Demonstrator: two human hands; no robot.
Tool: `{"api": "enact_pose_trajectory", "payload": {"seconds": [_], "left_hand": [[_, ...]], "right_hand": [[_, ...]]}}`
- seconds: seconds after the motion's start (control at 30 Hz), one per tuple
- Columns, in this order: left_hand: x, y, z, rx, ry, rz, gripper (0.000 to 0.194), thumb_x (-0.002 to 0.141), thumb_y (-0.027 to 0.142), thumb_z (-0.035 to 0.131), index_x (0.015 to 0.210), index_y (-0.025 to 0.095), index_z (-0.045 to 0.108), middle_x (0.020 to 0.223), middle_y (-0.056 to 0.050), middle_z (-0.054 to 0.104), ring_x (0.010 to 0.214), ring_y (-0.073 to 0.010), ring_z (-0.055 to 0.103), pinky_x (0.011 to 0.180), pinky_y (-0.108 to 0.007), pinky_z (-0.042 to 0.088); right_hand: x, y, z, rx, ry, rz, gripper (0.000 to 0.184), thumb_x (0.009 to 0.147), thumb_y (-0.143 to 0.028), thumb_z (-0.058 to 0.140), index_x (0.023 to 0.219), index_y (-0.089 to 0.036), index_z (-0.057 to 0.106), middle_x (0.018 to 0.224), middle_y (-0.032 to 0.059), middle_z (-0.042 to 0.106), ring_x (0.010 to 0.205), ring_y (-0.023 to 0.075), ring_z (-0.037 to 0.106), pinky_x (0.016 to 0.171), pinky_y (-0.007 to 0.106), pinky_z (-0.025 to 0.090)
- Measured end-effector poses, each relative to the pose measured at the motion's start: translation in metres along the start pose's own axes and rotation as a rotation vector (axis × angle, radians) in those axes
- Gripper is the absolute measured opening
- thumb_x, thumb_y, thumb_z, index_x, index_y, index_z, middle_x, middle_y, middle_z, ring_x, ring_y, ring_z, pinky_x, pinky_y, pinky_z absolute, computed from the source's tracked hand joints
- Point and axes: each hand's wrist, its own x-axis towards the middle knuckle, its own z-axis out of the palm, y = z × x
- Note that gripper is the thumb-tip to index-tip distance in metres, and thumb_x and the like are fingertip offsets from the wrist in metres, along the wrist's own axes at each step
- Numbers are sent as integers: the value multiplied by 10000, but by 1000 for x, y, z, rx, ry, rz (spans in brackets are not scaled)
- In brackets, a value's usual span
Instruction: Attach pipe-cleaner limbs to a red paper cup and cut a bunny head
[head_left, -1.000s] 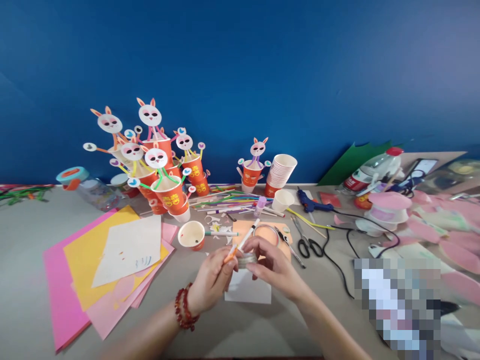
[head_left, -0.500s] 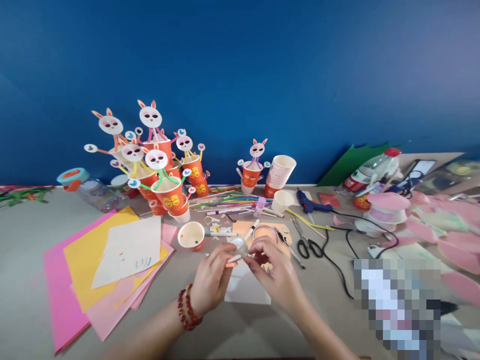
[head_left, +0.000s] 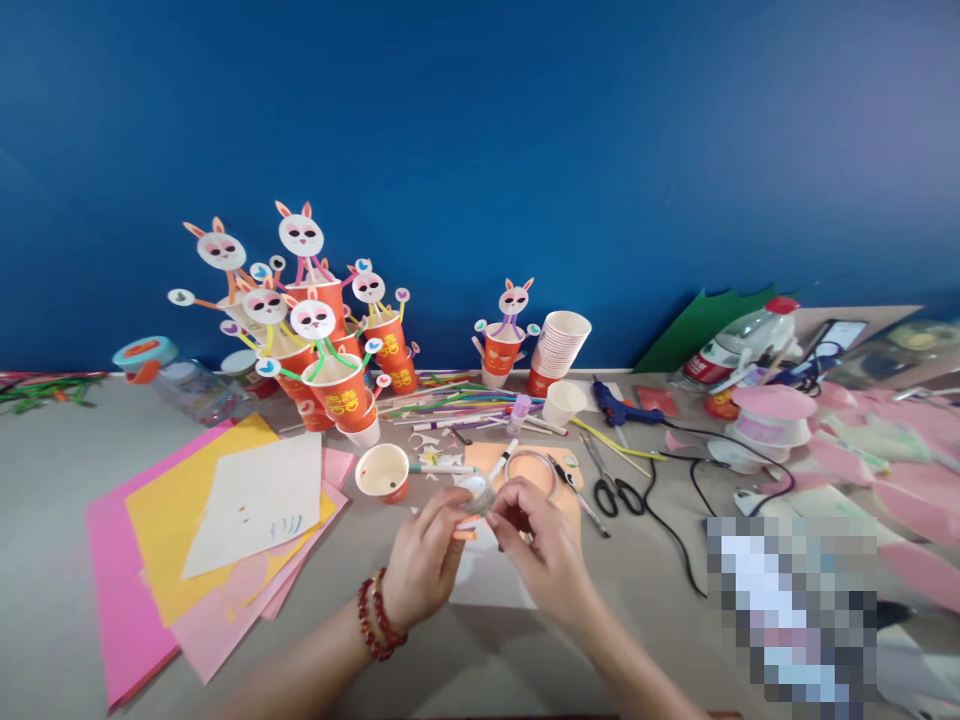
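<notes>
On the left, a white paper (head_left: 259, 500) carried blue marks, which I could not read. Next, orange cups (head_left: 341, 395) showed gold characters. Above a white sheet (head_left: 480, 572), the left hand (head_left: 427, 550) grasped a tape roll (head_left: 480, 495) and an orange piece (head_left: 465, 534); the right hand (head_left: 536, 545) pinched the roll's edge. Farther right, a bottle (head_left: 750, 330) wore a red label, too small to read.

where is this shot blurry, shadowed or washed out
Head view: pink pieces at far right look smeared and stretched, and coarse pixels mask a patch at lower right; head view: soft shadow dulls part of the white sheet below the left hand and right hand; head view: the blue wall looks paler toward upper right.
</notes>
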Motion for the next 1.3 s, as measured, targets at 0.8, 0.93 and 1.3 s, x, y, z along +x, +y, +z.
{"api": "enact_pose_trajectory", "payload": {"seconds": [0.8,0.93,1.3], "left_hand": [[-5,-5,4,-509,-156,-39,209,999,262,372,1035,207,570,1215,-127,577,628,-82,580,616,-227,527],[-10,-10,10,-505,-24,-52,178,993,223,382,1033,203,555,1176,-119,592,539,-56,501,539,-197,495],[-3,0,12,-680,-13,-274,215,998,217,397,1029,185,607,1087,-77,598,508,-23,490,494,-165,465]], "right_hand": [[12,-3,-19,188,-6,-84,182,966,-323,472,817,-219,461,786,5,474,604,134,470,495,251,391],[12,-4,-21,153,-24,-123,166,961,-285,472,808,-220,459,770,-1,453,613,136,433,506,254,360],[7,-13,-21,141,-116,-228,102,956,-230,453,858,-227,480,846,25,498,738,173,481,623,291,390]]}}
